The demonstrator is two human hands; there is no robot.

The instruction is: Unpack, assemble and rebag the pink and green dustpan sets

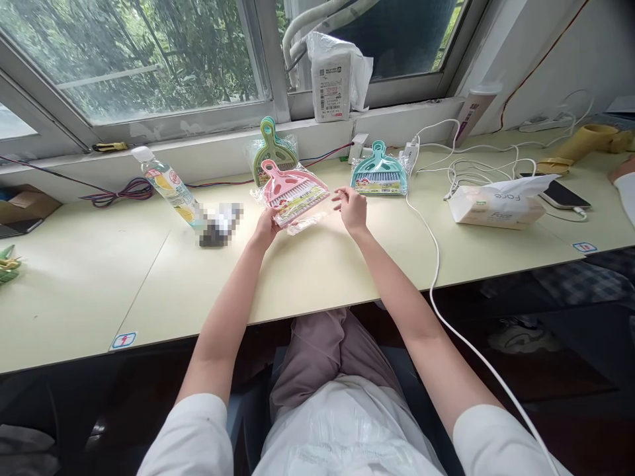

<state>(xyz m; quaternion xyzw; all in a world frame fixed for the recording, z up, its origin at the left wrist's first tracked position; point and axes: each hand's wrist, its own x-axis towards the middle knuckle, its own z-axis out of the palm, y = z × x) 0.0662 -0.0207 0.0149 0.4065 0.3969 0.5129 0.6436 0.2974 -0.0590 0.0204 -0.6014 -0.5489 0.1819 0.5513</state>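
Bare surface [317,264] lies before the pink brush [292,192]. Left hand [265,228] pinches its clear bag corner; right hand [352,208] hovers beside, fingers spread.

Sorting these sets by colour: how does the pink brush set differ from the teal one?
The pink brush set is held by the left hand, tilted, with the right hand beside it; the teal brush set lies untouched near the window sill. Pink sits nearer the person, teal farther right. Both are wrapped in clear plastic.
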